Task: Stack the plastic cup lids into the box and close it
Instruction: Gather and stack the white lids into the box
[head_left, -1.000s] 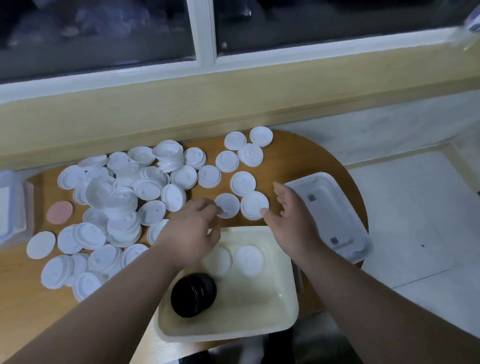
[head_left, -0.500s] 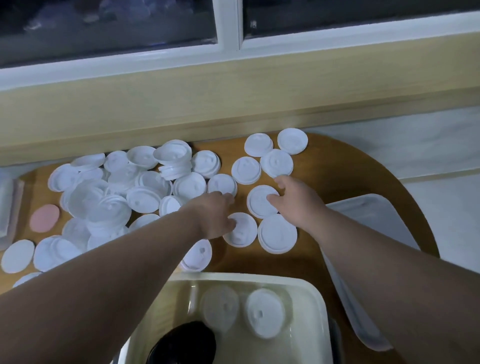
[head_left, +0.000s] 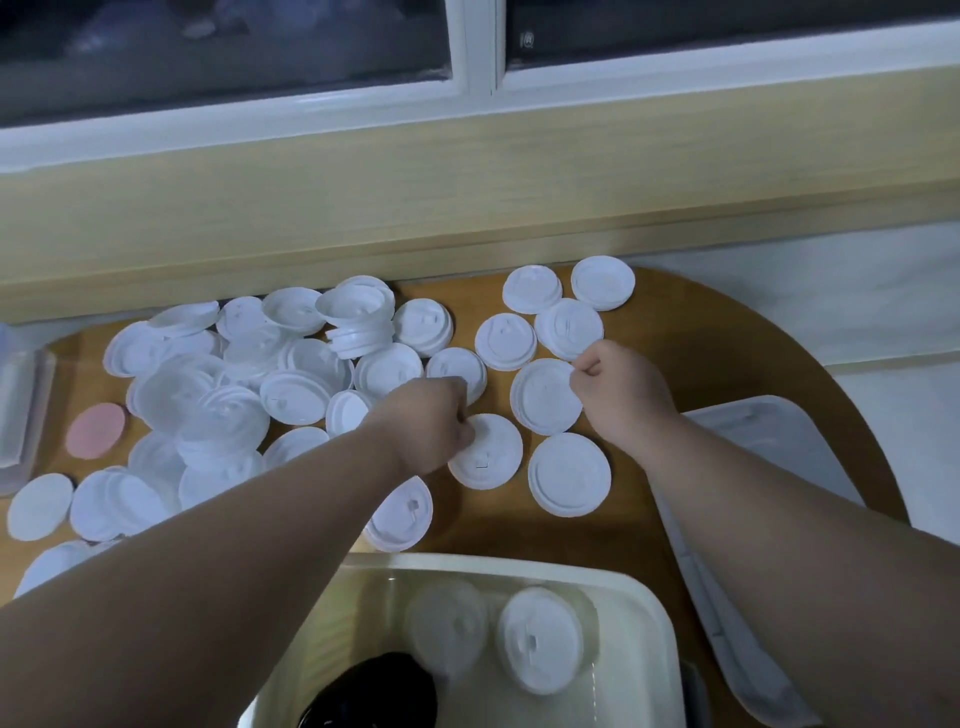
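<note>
A: Handling first?

B: Feather-light by the look. Thin moulded plastic, probably springy and a little slick. Likely to skate over the table (head_left: 701, 338) if pressed flat. Best taken at the rim in a light pinch, since a hard squeeze could buckle the thing.

A: And the look?

B: White, round and shallow, with a raised ring near the edge and a small sip flap on some. Mostly lying flat; a few nested in short stacks.

A: Whereabouts?

B: Spread across the wooden table below the window sill: a thick heap of lids (head_left: 223, 405) to the left, a looser scatter in the middle. Two boxed lids (head_left: 540, 639) side by side at the far end of the box (head_left: 493, 562), near a black round thing (head_left: 374, 691) of uncertain kind. Box open at the near edge; box cover (head_left: 769, 452) off to the right, partly over the table's rim.

A: Left hand?

B: Left hand (head_left: 431, 421) curled tight, fingers (head_left: 462, 426) closed at the left rim of the near lid (head_left: 493, 454). Seemingly a pinch, though the tips are hidden under the knuckles.

A: Right?

B: Right hand (head_left: 618, 400) curled too, thumb against fingers on the right rim of the middle lid (head_left: 543, 400), just behind a free lid (head_left: 569, 475).

A: Progress?

B: Early, judging by the many lids outside the box. Worth nesting each ring squarely onto the one below, lest the stack lean and foul the cover.
</note>
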